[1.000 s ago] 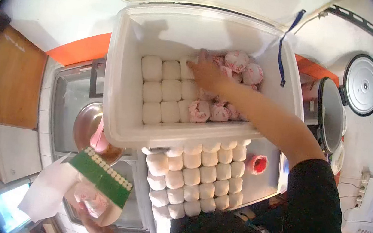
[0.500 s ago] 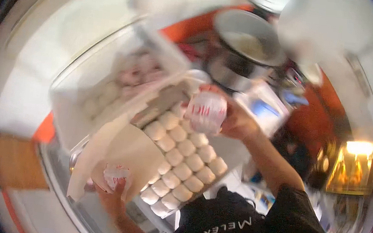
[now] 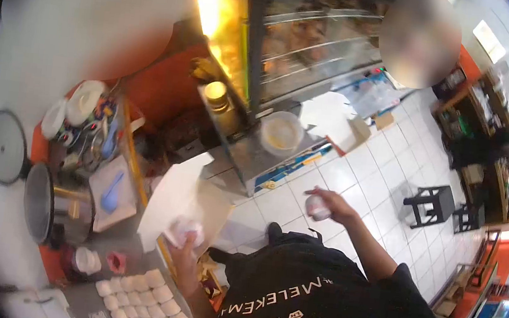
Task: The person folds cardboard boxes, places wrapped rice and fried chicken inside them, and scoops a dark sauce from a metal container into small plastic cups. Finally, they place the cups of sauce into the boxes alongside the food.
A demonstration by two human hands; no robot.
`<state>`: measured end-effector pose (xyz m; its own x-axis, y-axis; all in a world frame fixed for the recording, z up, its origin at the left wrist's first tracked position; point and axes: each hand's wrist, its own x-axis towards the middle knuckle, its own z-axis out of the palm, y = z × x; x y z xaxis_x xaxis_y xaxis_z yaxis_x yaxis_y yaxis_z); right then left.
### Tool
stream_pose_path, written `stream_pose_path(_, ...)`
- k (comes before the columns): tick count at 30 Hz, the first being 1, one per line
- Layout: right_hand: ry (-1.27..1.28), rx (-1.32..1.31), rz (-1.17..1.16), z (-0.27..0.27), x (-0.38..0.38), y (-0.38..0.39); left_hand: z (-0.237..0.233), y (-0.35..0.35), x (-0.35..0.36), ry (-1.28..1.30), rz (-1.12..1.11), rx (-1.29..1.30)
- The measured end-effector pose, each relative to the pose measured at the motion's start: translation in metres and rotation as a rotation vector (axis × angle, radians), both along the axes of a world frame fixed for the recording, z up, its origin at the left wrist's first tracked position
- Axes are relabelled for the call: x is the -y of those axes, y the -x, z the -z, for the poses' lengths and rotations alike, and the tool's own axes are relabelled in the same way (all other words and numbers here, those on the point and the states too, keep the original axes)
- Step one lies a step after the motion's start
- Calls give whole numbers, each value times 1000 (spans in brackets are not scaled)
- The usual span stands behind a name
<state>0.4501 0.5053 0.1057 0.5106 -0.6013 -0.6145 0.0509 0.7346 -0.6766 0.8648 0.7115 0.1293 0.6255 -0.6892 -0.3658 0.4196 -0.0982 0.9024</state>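
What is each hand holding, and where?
Right hand: round white wrapped bundle, around its side. Left hand: open white-and-tan paper box with another bundle inside, at its near edge.

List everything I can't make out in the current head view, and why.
All in the head view:
- Print on the wrapped bundle in the right hand: too small and blurred.
- Underside of the second bundle: hidden by the left hand.
- Total of white blocks: cut off by the bottom edge.
- Contents of the display case: blurred.
- Whatever lies behind the round blurs, upper left and right.
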Motion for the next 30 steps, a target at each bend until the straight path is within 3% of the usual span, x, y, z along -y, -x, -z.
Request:
stream_pose_path(1, 230, -58, 70, 26, 13, 50, 31, 23, 43, -22, 23, 17)
stream_pose_path(3, -25, -135, 428, 40, 55, 118, 39, 64, 106, -2, 120, -10)
stream_pose_path(6, 123, -293, 456, 80, 119, 210, 22, 129, 174, 68, 257, -151)
stream_pose_path(7, 45, -324, 451, 91, 141, 233, 19, 146, 190, 51, 298, -125)
stream_pose_path(10, -39, -287, 208, 100, 209, 280, 6, 185, 229, 11, 385, -81)
stream_pose_path(13, 0, -540, -218, 89, 283, 273, 21, 220, 266, -16, 398, -67)
stream_pose_path(15, 21, -375, -456, 138, 323, 278, 41, 226, 284, -43, 424, -35)
stream_pose_path(17, -232, -530, -531, 114, 346, 262, 55, 240, 306, -95, 419, -34)
stream_pose_path(19, 103, -734, -599, 173, 343, 276, 48, 259, 330, -112, 428, -52)
stream_pose_path(23, 221, -476, -497, 161, 314, 337, 35, 305, 383, -28, 448, -32)
stream_pose_path(24, 71, -521, -461, 130, 308, 353, 47, 316, 398, -38, 448, -25)
stream_pose_path(25, 128, -488, -532, 126, 300, 389, 61, 326, 411, -47, 448, -18)
stream_pose_path(27, 27, -540, -246, 72, 280, 431, 107, 349, 439, -67, 420, -9)
stream_pose_path(30, -7, -549, -166, 71, 259, 508, 143, 384, 473, -202, 343, 18)
